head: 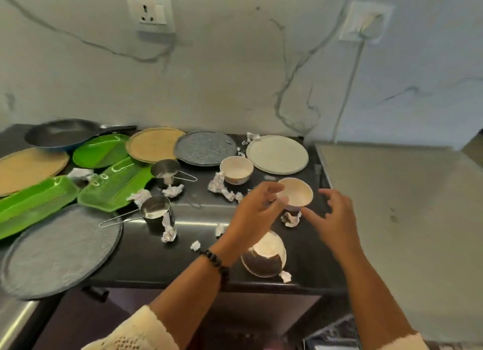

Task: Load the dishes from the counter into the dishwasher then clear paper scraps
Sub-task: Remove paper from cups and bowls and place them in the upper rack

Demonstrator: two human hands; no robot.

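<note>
A white bowl (298, 194) is at the right of the dark counter (146, 258). My left hand (257, 208) pinches its left rim, and my right hand (333, 215) hovers just right of it, fingers spread and holding nothing. A crumpled paper scrap (290, 219) lies under the bowl's near side. Behind it stands a second white bowl (236, 169). A glass bowl (264, 255) sits near the front edge, partly hidden by my left wrist. Several more paper scraps (219, 186) are scattered over the counter.
White plate (277, 153), dark grey plate (205, 148) and tan plate (154, 144) line the back. Green trays (115, 185), a frying pan (60, 134), a large grey plate (57, 247) and two steel measuring cups (155, 211) fill the left. A beige surface (405, 219) adjoins on the right.
</note>
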